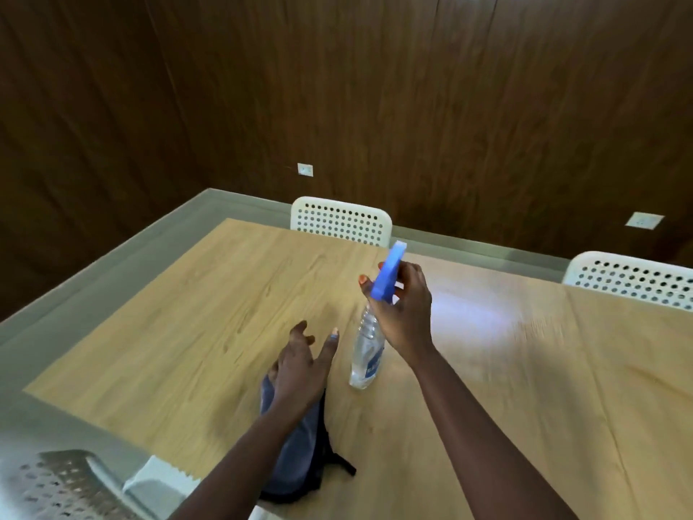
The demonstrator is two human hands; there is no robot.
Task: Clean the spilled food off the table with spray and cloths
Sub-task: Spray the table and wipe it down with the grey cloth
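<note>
The right hand (pixel 403 313) wraps around the neck of the spray bottle (pixel 369 350), just under its blue top (pixel 388 273). The bottle is clear, tilted, and its bottom looks to be just touching the wooden table (pixel 187 313). The left hand (pixel 300 365) is beside it with its fingers spread wide, holding nothing. Under that hand and arm a dark blue cloth (pixel 300 452) lies on the table. Two white chairs with holes (pixel 341 219) stand at the far side.

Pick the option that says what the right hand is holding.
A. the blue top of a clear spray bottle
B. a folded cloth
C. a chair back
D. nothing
A: the right hand wraps the blue trigger top of the spray bottle, while the left hand is open above the dark cloth.
</note>
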